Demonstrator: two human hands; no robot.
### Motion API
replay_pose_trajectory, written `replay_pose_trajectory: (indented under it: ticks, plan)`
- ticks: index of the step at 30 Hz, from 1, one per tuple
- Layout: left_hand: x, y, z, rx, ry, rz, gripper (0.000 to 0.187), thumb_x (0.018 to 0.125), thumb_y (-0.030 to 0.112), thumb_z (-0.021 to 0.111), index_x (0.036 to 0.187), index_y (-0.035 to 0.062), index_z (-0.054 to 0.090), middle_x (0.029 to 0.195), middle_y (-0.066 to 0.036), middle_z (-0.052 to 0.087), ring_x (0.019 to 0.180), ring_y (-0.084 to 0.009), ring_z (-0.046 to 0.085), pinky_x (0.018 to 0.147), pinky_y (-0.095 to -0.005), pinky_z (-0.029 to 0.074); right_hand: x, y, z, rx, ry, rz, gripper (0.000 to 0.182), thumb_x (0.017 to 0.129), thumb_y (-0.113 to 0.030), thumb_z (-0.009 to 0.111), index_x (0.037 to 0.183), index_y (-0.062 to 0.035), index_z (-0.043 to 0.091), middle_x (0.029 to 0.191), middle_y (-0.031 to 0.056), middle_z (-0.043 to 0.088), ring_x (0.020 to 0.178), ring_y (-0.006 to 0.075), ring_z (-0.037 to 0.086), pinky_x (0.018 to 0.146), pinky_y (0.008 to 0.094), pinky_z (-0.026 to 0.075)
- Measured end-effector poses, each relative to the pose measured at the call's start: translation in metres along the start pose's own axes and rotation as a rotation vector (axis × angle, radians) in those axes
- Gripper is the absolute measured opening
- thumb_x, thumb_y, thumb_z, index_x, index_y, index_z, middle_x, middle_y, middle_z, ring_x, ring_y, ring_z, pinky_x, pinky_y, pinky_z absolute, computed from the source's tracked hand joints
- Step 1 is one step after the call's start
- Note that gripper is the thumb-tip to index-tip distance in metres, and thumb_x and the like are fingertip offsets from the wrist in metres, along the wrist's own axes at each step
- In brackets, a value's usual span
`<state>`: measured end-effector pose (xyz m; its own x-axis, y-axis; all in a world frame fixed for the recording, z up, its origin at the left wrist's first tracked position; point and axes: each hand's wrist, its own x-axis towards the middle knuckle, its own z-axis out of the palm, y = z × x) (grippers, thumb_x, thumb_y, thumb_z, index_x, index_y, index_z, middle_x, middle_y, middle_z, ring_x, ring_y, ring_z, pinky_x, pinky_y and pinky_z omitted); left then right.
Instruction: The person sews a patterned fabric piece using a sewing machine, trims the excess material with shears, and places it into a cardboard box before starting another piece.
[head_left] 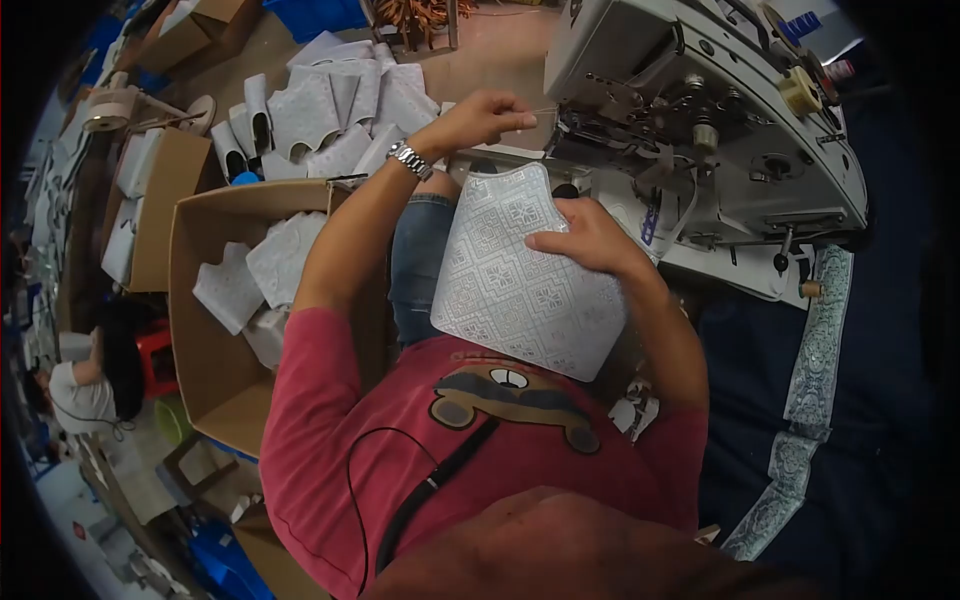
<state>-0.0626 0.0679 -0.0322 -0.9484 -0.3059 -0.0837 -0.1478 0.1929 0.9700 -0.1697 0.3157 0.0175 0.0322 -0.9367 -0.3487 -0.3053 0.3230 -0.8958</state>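
Observation:
My left hand [492,119], with a watch on its wrist, is closed in a pinch. A thin pale thread [545,110] runs from its fingertips to the head of a sewing machine [690,110]. My right hand [592,238] grips the upper right edge of a white fabric piece [520,270] with a silver geometric pattern, its thumb lying on top. The piece has a curved notch at its top edge and hangs over my lap, in front of the machine.
Several similar white pieces lie heaped [330,100] behind a cardboard box [185,320], which holds more of them. A patterned strip [820,340] trails down on the right. Thread spools [800,92] sit on the machine. A person [80,390] is at the far left.

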Motion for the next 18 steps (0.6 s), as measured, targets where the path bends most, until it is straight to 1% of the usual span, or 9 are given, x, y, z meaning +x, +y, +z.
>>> replay_pose_trajectory:
  ticks: [3,5,6,8,10,12,13,15,18]
  plan:
    - [-0.008,0.014,-0.008,-0.121,0.059,-0.003,0.027,0.098,0.032,0.065,0.106,0.0066,0.068,0.076,0.005,0.058,0.064,-0.0041,0.049,0.057,-0.0219,0.041,0.007,-0.003,-0.003,-0.027,0.079,-0.012,0.039,0.085,-0.019,0.074,0.116,0.0035,0.067,0.097,0.009,0.073,0.088,0.0139,0.067,0.081,0.03,0.052]
    - [-0.004,0.018,-0.011,-0.465,0.135,0.038,0.026,0.101,0.029,0.059,0.1,0.0036,0.065,0.084,0.0,0.065,0.066,-0.0074,0.055,0.057,-0.0231,0.043,0.013,-0.005,-0.002,-0.027,0.183,0.017,0.037,0.086,-0.019,0.074,0.115,0.0035,0.067,0.097,0.0084,0.073,0.087,0.0128,0.066,0.08,0.0289,0.052]
    - [-0.001,0.025,-0.014,-0.693,0.029,0.052,0.025,0.103,0.024,0.054,0.097,0.0011,0.062,0.088,-0.004,0.065,0.067,-0.0125,0.059,0.058,-0.025,0.046,0.019,0.001,0.0,-0.024,0.18,0.027,0.037,0.086,-0.019,0.074,0.115,0.0035,0.067,0.097,0.0084,0.073,0.087,0.0128,0.066,0.08,0.0289,0.052]
    - [0.003,0.042,-0.008,-0.881,0.128,0.021,0.025,0.104,0.022,0.052,0.098,0.0003,0.061,0.088,-0.004,0.064,0.07,-0.015,0.06,0.061,-0.0263,0.047,0.029,0.017,0.008,0.028,0.345,-0.137,0.034,0.082,-0.027,0.077,0.099,0.0027,0.07,0.077,0.01,0.07,0.068,0.0137,0.064,0.065,0.0314,0.051]
    - [0.003,0.049,0.005,-1.057,0.229,-0.017,0.024,0.105,0.021,0.05,0.099,-0.0006,0.06,0.089,-0.005,0.064,0.074,-0.0174,0.062,0.063,-0.0277,0.049,0.035,0.03,0.013,0.058,0.405,-0.163,0.034,0.082,-0.028,0.077,0.095,0.0029,0.069,0.072,0.0097,0.068,0.064,0.0139,0.062,0.061,0.0322,0.049]
    - [-0.003,0.057,0.013,-0.785,0.349,0.222,0.028,0.103,0.023,0.052,0.099,-0.0026,0.064,0.099,-0.015,0.072,0.088,-0.0248,0.07,0.07,-0.0341,0.053,0.041,0.036,0.019,0.095,0.483,-0.191,0.035,0.082,-0.03,0.077,0.09,0.003,0.068,0.067,0.0093,0.066,0.06,0.0141,0.06,0.058,0.0329,0.048]
    - [-0.009,0.06,0.016,-0.776,0.33,0.214,0.028,0.103,0.023,0.052,0.099,-0.0026,0.064,0.099,-0.015,0.072,0.088,-0.0248,0.07,0.07,-0.0341,0.053,0.043,0.041,0.019,0.073,0.493,-0.204,0.036,0.081,-0.03,0.078,0.086,0.0029,0.066,0.064,0.0096,0.064,0.057,0.0141,0.058,0.055,0.0339,0.047]
    - [-0.022,0.06,0.013,0.407,0.353,0.313,0.026,0.102,0.022,0.053,0.105,-0.0018,0.064,0.1,-0.017,0.07,0.09,-0.0289,0.07,0.074,-0.0382,0.053,0.046,0.044,0.019,0.059,0.519,-0.211,0.037,0.081,-0.031,0.078,0.083,0.0029,0.064,0.062,0.0098,0.061,0.055,0.0141,0.056,0.053,0.0349,0.045]
    - [-0.022,0.058,0.012,0.594,0.274,0.416,0.026,0.1,0.024,0.058,0.107,0.0002,0.065,0.096,-0.019,0.068,0.088,-0.036,0.067,0.076,-0.0402,0.052,0.049,0.039,0.016,-0.049,0.602,-0.226,0.038,0.081,-0.031,0.078,0.079,0.0025,0.061,0.058,0.0104,0.059,0.053,0.0151,0.055,0.051,0.0365,0.044]
